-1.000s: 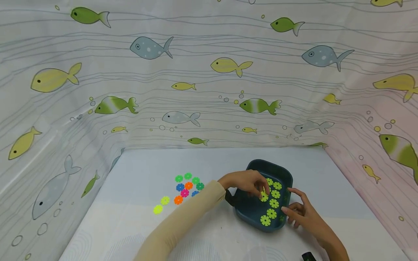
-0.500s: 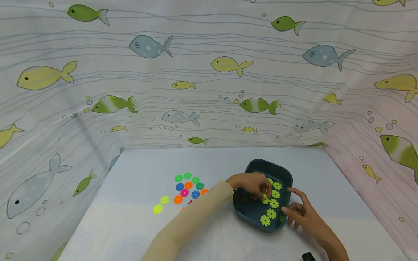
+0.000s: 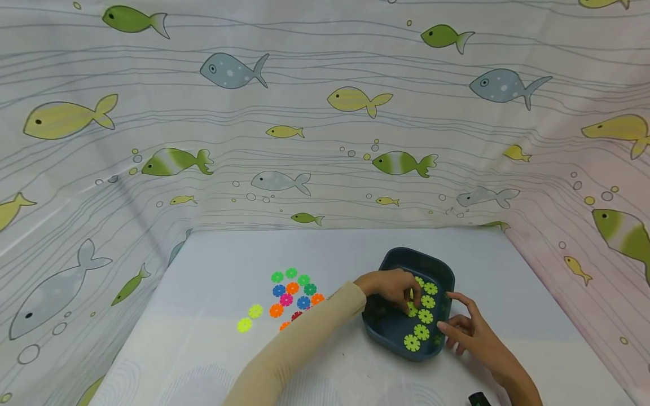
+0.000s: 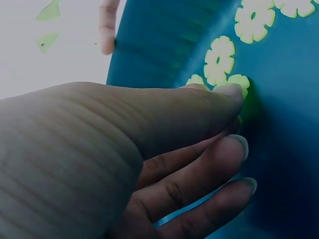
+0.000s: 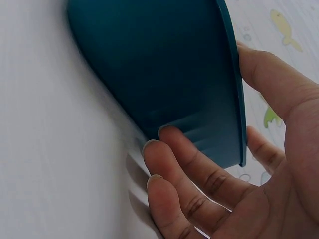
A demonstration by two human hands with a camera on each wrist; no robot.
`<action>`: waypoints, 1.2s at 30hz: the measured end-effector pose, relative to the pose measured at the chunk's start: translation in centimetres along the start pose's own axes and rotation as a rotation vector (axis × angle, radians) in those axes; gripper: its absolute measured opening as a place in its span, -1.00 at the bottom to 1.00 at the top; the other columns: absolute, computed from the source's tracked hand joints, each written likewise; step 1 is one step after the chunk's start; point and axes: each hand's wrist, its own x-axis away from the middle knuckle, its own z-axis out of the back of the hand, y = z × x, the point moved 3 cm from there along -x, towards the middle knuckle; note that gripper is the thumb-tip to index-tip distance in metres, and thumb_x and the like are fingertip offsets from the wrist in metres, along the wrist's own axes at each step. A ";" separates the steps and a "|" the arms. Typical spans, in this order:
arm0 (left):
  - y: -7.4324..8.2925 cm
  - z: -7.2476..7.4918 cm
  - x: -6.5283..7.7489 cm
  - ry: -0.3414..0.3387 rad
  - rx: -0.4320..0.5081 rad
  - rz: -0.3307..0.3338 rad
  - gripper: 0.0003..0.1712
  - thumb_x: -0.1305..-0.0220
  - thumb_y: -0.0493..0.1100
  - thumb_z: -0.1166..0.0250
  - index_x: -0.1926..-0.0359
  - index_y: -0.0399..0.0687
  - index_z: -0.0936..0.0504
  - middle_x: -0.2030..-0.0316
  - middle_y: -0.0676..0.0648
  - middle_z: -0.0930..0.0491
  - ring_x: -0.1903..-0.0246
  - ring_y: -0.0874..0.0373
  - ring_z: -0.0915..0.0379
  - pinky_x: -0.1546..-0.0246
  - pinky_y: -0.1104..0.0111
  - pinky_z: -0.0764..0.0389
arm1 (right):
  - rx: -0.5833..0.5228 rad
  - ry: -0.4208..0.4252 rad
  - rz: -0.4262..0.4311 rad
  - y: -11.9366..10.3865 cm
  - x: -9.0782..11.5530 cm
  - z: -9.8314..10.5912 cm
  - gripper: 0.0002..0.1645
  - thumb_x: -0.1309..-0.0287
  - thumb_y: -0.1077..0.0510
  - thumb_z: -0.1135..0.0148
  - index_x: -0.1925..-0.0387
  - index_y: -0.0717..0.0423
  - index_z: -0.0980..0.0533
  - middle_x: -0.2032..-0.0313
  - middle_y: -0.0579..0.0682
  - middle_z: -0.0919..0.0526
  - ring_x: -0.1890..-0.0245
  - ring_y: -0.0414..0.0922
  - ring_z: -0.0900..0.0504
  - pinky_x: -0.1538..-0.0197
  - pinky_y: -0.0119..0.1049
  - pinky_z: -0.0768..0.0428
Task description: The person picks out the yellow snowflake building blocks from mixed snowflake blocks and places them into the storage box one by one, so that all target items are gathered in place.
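Observation:
A dark teal tray (image 3: 431,262) sits on the white table with several yellow flower-shaped discs (image 3: 421,331) lined along its right side. Reaching over its left rim, my left hand (image 3: 390,285) pinches a yellow flower-shaped disc (image 4: 240,81) low inside, the thumb tip covering part of it. In the left wrist view the two nearest fingers below the thumb are bent and touch no disc. My right hand (image 3: 472,331) holds the tray from the right, thumb and index finger at the rim; in the right wrist view the other fingers (image 5: 167,164) bend against the outer wall.
Left of the tray lies a group of flower-shaped discs (image 3: 286,299) in green, blue, orange, pink and red, partly behind the left sleeve (image 3: 304,332). Two yellow discs (image 3: 250,318) lie further left. A small black object (image 3: 479,399) shows at the front edge. A fish-print sheet (image 3: 330,192) surrounds the table.
My left hand has moved slightly right and nearer inside the tray, and the disc at its fingertips has shifted toward the row. More loose discs show beyond the sleeve. The right hand stays put.

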 end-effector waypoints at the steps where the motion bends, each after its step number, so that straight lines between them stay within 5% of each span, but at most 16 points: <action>1: 0.0 0.0 0.0 0.003 -0.007 0.005 -0.80 -0.25 -0.26 -0.50 0.10 0.01 -0.77 0.23 0.15 -0.67 0.36 0.37 -0.59 0.36 0.55 -0.59 | 0.000 -0.002 0.002 -0.1 0.0 0.0 0.01 -0.41 0.02 -0.31 -0.58 -0.27 0.14 0.21 0.17 -0.62 0.32 0.09 -0.64 0.33 -0.10 -0.65; 22: -0.1 -0.3 0.2 0.044 -0.085 0.081 -0.74 -0.23 -0.13 -0.53 0.08 0.09 -0.70 0.16 0.16 -0.65 0.34 0.38 -0.56 0.34 0.56 -0.55 | 0.011 -0.002 0.014 -0.5 0.0 -0.1 0.01 -0.40 0.00 -0.32 -0.58 -0.24 0.13 0.21 0.17 -0.63 0.31 0.08 -0.64 0.32 -0.11 -0.65; 36: -0.2 0.2 0.3 0.111 -0.067 0.001 -0.73 -0.28 -0.19 -0.49 0.01 -0.02 -0.70 0.18 0.15 -0.67 0.33 0.42 -0.56 0.32 0.59 -0.55 | 0.008 -0.001 0.009 -0.1 0.0 0.0 0.00 -0.41 0.02 -0.31 -0.58 -0.26 0.14 0.20 0.17 -0.63 0.32 0.08 -0.64 0.32 -0.12 -0.65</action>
